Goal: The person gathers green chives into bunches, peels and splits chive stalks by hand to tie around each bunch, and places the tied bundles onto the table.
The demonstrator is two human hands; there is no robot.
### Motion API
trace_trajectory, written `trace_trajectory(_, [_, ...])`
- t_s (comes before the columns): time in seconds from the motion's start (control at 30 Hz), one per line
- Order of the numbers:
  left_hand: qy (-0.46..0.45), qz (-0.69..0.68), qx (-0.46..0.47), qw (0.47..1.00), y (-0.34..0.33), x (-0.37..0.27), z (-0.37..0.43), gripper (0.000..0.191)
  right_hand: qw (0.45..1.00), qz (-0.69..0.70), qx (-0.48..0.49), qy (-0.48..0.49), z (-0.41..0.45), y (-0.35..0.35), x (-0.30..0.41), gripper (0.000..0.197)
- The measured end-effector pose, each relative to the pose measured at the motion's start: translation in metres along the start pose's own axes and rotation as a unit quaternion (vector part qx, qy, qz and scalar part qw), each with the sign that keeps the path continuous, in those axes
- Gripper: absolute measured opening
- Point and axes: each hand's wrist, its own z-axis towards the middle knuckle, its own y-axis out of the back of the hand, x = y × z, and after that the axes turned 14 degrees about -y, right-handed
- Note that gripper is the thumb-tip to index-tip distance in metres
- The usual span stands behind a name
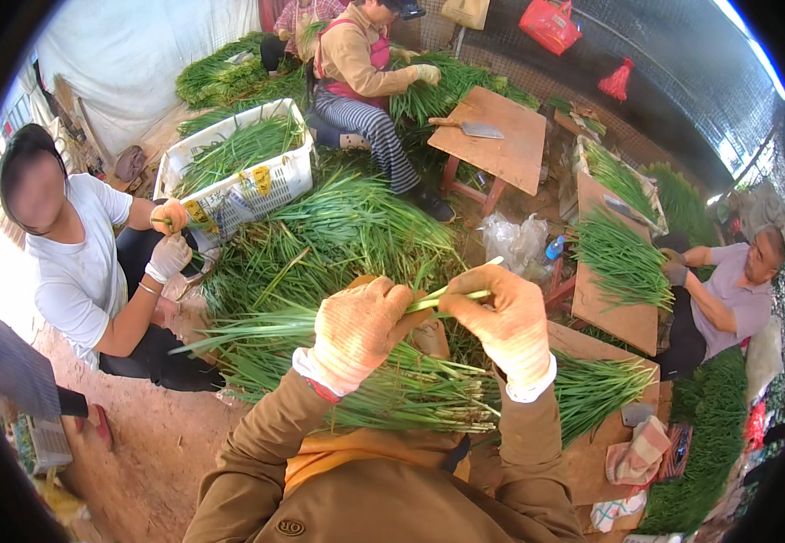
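Observation:
My left hand (360,334), in a pale orange knit work glove, grips a few garlic chives (436,296) around the stalks, their green leaves trailing off to the left. At the pale root end, my right hand (509,317) pinches the same stalks between gloved thumb and fingers. The palms of both gloves are mostly hidden. Below my hands, across my lap, lies a bundle of chives (426,397) with its whitish ends to the right. A large heap of loose chives (365,217) spreads over the ground just beyond.
A white plastic crate (257,186) of chives stands ahead left, beside a seated co-worker (80,258). Another co-worker (358,61) sits behind the heap near a low wooden table (494,149) bearing a cleaver (482,129). At right, a person (732,292) handles chives on a board (589,197).

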Motion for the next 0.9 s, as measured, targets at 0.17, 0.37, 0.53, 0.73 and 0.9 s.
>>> trace_trajectory(0.17, [0.044, -0.107, -0.036, 0.993, 0.003, 0.005, -0.005, 0.02, 0.979, 0.192, -0.036, 0.055, 0.009, 0.04, -0.011, 0.012])
trace_trajectory(0.37, [0.074, -0.211, -0.05, 0.973, -0.004, 0.008, -0.01, 0.017, 0.982, 0.179, -0.04, 0.042, 0.007, 0.033, -0.023, 0.02])
trace_trajectory(0.53, [0.122, -0.313, -0.038, 0.941, -0.009, 0.012, -0.013, 0.021, 0.973, 0.222, -0.012, 0.07, 0.015, 0.032, -0.048, 0.036])
trace_trajectory(0.73, [0.108, -0.367, -0.032, 0.923, -0.016, 0.012, -0.013, 0.021, 0.985, 0.172, 0.006, 0.023, 0.025, 0.004, -0.03, 0.035])
trace_trajectory(0.9, [0.113, -0.372, 0.046, 0.92, -0.01, 0.012, -0.003, 0.024, 0.983, 0.18, 0.036, 0.032, 0.025, -0.015, -0.02, 0.023])
